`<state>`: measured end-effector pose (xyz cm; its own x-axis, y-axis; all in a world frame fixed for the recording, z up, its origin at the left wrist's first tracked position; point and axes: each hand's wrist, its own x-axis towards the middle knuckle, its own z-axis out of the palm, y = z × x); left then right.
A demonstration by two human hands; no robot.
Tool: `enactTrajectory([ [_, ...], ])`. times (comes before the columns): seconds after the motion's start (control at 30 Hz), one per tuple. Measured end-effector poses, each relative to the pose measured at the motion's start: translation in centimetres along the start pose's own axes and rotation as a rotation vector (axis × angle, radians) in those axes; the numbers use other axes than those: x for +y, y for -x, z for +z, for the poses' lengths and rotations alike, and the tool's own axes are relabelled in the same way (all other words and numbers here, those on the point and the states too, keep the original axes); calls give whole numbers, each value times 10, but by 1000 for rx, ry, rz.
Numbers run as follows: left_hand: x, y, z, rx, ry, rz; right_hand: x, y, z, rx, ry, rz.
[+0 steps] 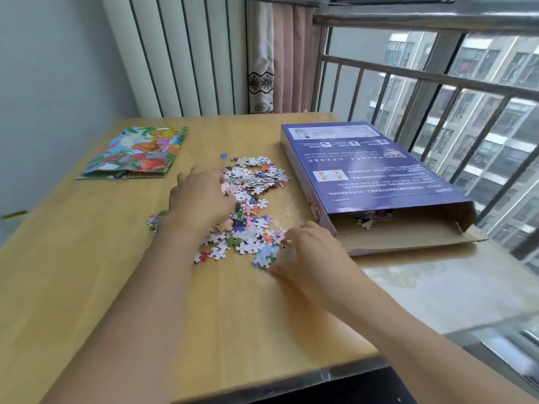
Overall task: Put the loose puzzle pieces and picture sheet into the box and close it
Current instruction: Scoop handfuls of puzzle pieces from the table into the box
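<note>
Two hands rest on one pile of puzzle pieces (250,205) on the table (87,287). Left hand (201,196), fingers spread loosely, presses the pile's 9 o'clock edge; right hand (309,255), fingers curled, touches pieces at 5 o'clock; neither shows a firm grasp. One box (364,170), flap open, lies at 3 o'clock; one picture sheet (137,153) at 10 o'clock.

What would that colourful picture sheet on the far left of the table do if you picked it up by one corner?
The picture sheet looks thin and lies flat on the table, so it would probably droop and bend rather than stay stiff. It seems light. Its near edge shows layers, perhaps a fold, so it might fall open when lifted.
</note>
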<state>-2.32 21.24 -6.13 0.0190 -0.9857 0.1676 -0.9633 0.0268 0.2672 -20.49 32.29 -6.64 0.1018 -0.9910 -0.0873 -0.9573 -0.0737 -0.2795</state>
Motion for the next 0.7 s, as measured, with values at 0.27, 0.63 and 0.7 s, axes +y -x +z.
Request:
enactTrajectory([
  [0.27,-10,-5,0,-75,21,-100,-28,-44,-2,22,-120,-132],
  [0.63,-14,-12,1,-3,329,-48,-26,-84,4,-50,-152,-187],
  [0.7,-12,-13,1,26,345,-45,-24,-86,6,0,-218,-167],
])
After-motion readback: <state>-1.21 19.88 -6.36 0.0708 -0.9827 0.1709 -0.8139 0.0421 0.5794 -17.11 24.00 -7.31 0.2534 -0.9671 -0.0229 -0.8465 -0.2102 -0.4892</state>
